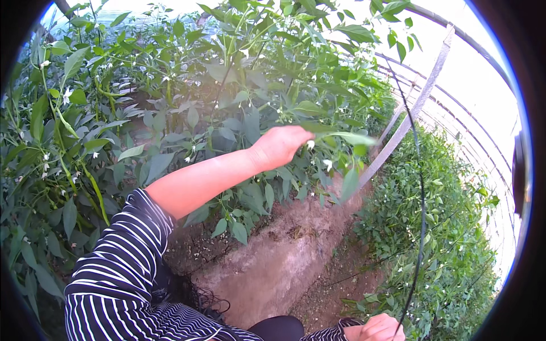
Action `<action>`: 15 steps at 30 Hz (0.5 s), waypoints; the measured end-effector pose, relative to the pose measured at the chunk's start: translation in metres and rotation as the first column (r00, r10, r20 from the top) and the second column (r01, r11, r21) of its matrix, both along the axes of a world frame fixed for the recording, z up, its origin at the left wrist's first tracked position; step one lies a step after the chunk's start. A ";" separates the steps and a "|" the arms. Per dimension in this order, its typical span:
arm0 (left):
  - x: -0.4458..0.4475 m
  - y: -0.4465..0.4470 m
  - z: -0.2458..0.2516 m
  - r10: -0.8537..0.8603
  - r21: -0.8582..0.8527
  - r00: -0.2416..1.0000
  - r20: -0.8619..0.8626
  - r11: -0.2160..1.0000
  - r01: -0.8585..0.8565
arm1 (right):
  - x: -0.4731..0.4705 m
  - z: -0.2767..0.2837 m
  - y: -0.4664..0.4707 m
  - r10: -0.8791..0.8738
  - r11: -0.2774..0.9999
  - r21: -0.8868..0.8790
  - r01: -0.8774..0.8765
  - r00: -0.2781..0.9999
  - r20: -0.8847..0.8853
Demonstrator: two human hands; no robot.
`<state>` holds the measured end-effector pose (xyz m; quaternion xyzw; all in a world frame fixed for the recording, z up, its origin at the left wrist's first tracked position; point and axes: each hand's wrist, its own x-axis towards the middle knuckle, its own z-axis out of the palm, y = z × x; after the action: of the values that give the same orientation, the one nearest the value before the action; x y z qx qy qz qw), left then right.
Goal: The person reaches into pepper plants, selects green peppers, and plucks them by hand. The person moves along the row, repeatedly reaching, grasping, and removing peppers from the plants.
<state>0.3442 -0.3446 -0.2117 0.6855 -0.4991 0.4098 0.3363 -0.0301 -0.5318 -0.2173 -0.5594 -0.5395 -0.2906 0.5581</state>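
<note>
My left hand (286, 145) reaches out over the flowering pepper plants (230, 106), its fingers closed near a leafy stem with white flowers (327, 164). Whether the fingers grip the stem cannot be seen. My right hand (381, 327), low at the right, is closed on a thin black cord (421, 204), which runs up from it in a long curve. Slender green peppers (97, 194) hang among the leaves at the left.
A bare dirt path (273, 264) runs between the plant rows. More plants (439, 238) stand at the right. A pale slanting post (409, 115) rises beside the path under curved greenhouse hoops (473, 38). Dark tangled strands (211, 300) lie by my body.
</note>
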 end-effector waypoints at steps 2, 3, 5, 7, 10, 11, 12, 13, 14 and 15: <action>0.010 0.002 0.012 0.012 -0.153 1.000 -0.003 0.988 -0.012 | -0.004 -0.010 -0.010 -0.109 0.993 -0.041 0.106 0.991 -0.077; 0.014 0.002 0.015 -0.133 -0.276 0.978 -0.162 0.958 0.084 | -0.002 -0.016 -0.016 -0.131 0.990 -0.061 0.124 0.982 -0.137; 0.011 0.008 0.026 -0.136 -0.129 0.897 -0.422 0.988 0.089 | 0.003 -0.046 -0.007 -0.185 0.962 0.159 0.223 0.957 -0.224; 0.009 0.012 0.035 -0.160 -0.122 0.841 -0.517 0.986 0.112 | 0.012 -0.064 0.002 -0.197 0.934 0.192 0.300 0.884 -0.424; 0.015 0.021 0.049 -0.151 -0.103 0.778 -0.609 0.988 0.111 | 0.028 -0.084 -0.005 -0.226 0.972 -0.093 0.218 0.739 -0.634; 0.013 0.020 0.053 -0.177 -0.114 0.729 -0.661 0.984 0.135 | 0.036 -0.087 0.006 -0.219 0.965 -0.024 0.261 0.751 -0.623; 0.005 0.025 0.059 -0.124 -0.073 0.767 -0.629 0.992 0.101 | 0.044 -0.089 0.001 -0.238 0.970 -0.130 0.207 0.673 -0.701; 0.009 0.026 0.058 -0.126 -0.083 0.809 -0.575 0.992 0.095 | 0.049 -0.093 0.002 -0.262 0.963 -0.164 0.212 0.609 -0.748; 0.018 0.027 0.056 -0.127 -0.094 0.846 -0.517 0.991 0.091 | 0.054 -0.097 0.005 -0.278 0.959 -0.196 0.205 0.551 -0.786; 0.023 0.029 0.054 -0.123 -0.102 0.881 -0.457 0.991 0.085 | 0.062 -0.102 0.007 -0.291 0.955 -0.224 0.193 0.492 -0.820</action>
<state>0.3675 -0.3151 -0.1572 0.7217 -0.4242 0.2354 0.4937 0.0319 -0.5252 -0.3189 -0.7272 -0.1315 -0.0309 0.6731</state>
